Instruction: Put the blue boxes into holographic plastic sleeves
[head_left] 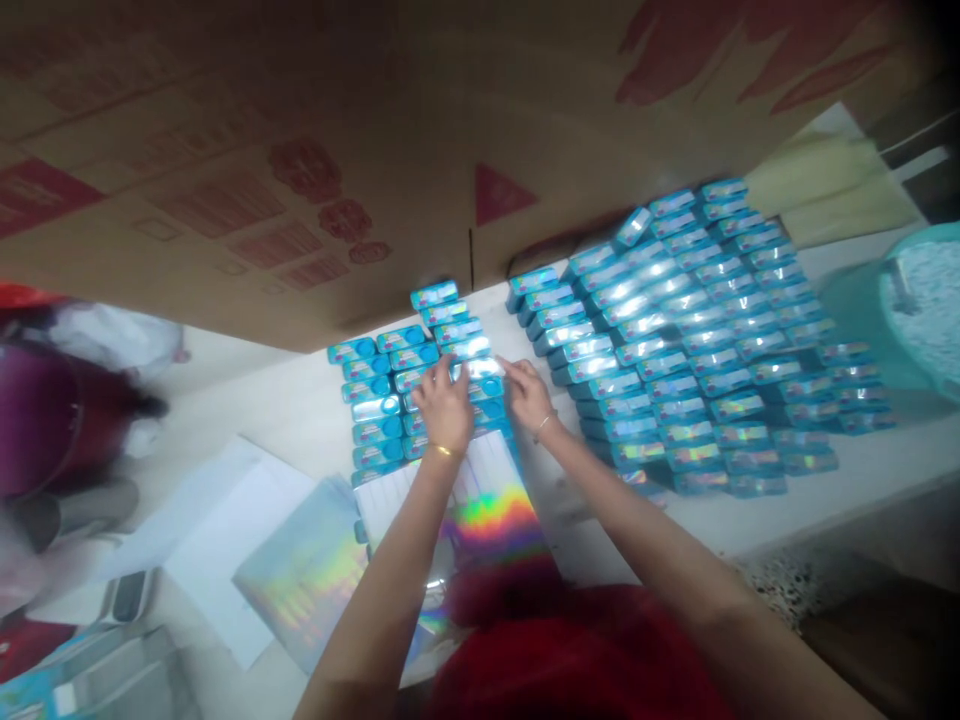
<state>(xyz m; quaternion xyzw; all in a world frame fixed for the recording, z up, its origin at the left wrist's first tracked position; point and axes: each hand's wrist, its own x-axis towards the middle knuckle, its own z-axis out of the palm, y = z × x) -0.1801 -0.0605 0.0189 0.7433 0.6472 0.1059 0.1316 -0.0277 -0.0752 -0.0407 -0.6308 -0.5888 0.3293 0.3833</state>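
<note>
Small teal boxes (pixel 377 427) stand in close rows on the table. Over the right-hand column of this group my left hand (pixel 444 405), a gold bangle at its wrist, spreads its fingers, fingertips on the boxes. A shiny sticker (pixel 480 369) lies along one box top between my hands. My right hand (pixel 529 398) is at the sticker's right end, index finger reaching to it and the other fingers curled. Whether the sticker is stuck down is unclear. Just below my left hand lies a rainbow-sheened sticker sheet (pixel 491 510), partly over the nearest boxes.
More teal boxes (pixel 679 345) with shiny tops fill the right side in rows. A large cardboard carton (pixel 420 170) walls off the back. A teal tub (pixel 862 290) stands at far right. Paper sheets (pixel 225 540), another holographic sheet (pixel 307 570) and a blurred purple container (pixel 56 415) are left.
</note>
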